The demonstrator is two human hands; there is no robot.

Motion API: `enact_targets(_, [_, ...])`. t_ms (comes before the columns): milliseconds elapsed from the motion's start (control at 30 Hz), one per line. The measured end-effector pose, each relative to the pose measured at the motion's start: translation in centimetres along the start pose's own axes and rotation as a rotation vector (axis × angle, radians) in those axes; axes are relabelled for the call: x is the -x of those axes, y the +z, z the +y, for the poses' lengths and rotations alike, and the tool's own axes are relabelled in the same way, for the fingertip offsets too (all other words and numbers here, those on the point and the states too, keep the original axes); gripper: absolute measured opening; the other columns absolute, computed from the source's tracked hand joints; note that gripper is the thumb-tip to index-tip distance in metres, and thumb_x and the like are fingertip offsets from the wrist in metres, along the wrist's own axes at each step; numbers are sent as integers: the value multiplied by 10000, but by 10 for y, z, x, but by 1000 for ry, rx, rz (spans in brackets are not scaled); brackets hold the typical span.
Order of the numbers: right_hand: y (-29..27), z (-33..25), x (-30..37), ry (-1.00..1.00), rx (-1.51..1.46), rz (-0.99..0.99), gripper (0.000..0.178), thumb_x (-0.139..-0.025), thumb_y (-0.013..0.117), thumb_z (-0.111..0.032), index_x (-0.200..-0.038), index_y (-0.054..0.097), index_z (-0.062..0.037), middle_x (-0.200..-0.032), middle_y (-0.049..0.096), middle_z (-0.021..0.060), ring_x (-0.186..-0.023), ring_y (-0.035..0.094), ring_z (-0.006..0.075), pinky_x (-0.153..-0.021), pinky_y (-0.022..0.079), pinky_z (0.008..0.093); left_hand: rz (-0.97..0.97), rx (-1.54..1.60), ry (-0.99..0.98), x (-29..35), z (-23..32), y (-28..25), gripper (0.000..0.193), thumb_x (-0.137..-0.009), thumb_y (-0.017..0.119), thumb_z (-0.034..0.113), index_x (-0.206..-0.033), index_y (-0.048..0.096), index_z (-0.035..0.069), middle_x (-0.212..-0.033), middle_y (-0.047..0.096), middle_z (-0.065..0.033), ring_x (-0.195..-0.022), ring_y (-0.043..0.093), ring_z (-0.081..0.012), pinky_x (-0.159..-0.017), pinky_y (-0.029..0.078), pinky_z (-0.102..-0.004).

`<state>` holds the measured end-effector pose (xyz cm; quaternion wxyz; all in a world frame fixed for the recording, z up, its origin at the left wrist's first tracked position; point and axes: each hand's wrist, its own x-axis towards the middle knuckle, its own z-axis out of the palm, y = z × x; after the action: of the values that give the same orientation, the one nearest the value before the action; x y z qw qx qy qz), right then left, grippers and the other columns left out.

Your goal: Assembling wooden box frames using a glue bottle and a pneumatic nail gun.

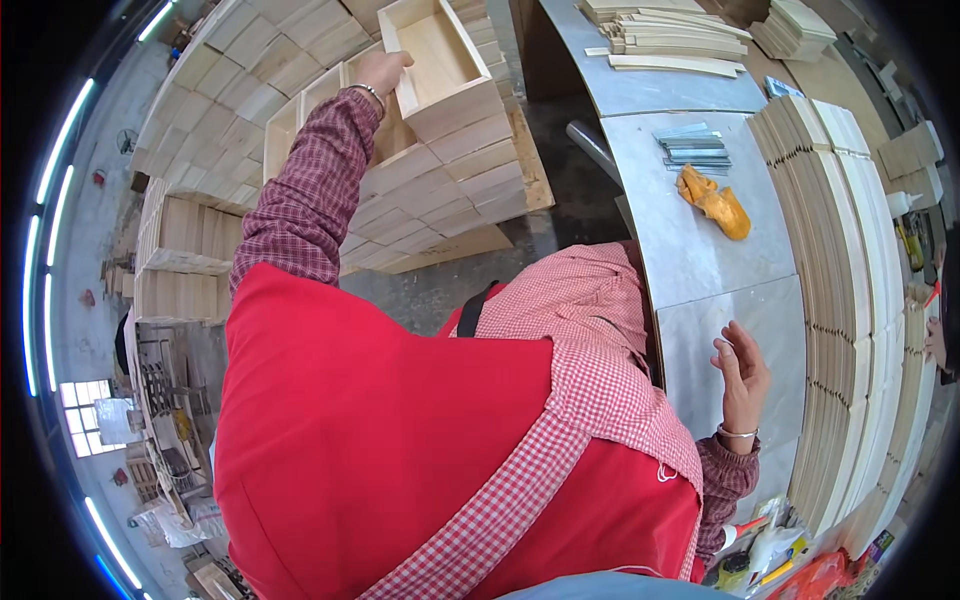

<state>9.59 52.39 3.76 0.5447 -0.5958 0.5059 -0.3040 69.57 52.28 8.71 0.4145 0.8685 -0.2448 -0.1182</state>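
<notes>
My left hand [382,72] reaches out to the far left and grips the side wall of an open wooden box [455,103]. That box rests tilted on top of a stack of similar pale wooden boxes [440,185]. Over the grey worktable [700,330], on the right, my right hand [742,380] hangs with its fingers loosely apart and nothing in them. Ahead of it on the tabletop lie an orange-yellow glove or cloth [715,203] and a small pile of thin metal strips [693,148].
Tall bundles of thin wooden slats [830,300] line the worktable's right side. More flat slats [675,40] lie at its far end. Stacked boxes [250,60] fill the far left. Bottles and a red plastic bag [815,580] sit at the lower right. Part of another person [940,340] shows at the right edge.
</notes>
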Motion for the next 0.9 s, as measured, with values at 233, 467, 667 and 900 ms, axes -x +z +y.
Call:
enact_targets(233, [-22, 11, 15, 36, -50, 62, 356, -846, 610, -68, -1187, 561, 21, -1064, 612, 143, -893, 585, 181, -749, 499, 268, 181, -210, 190, 30, 38, -19, 502, -758, 635, 349, -991, 615, -96, -857, 628, -168, -786, 603, -255, -730, 482, -324])
enact_targets(467, [-58, 17, 56, 95, -168, 284, 349, -844, 602, -62, -1180, 563, 24, -1029, 625, 131, -866, 598, 180, -730, 499, 255, -75, 27, 1033, 108, 173, 71, 571, -808, 625, 443, -1141, 565, -17, -1063, 587, -157, -962, 580, -244, -843, 465, -318])
enact_targets(667, [-94, 19, 102, 114, -290, 520, 339, -852, 580, -50, -1180, 557, 30, -1015, 627, 132, -864, 606, 183, -724, 502, 257, -717, -27, 1454, 208, 280, 240, 593, -817, 622, 484, -1212, 536, 51, -1203, 532, -118, -1083, 534, -250, -924, 434, -341])
enact_targets(900, [-133, 18, 154, 179, -389, 779, 326, -866, 565, -73, -1171, 552, 42, -1003, 628, 134, -848, 613, 195, -727, 512, 270, -804, -224, 1833, 295, 364, 408, 621, -778, 644, 529, -1218, 541, 103, -1224, 510, -84, -1099, 511, -273, -970, 397, -369])
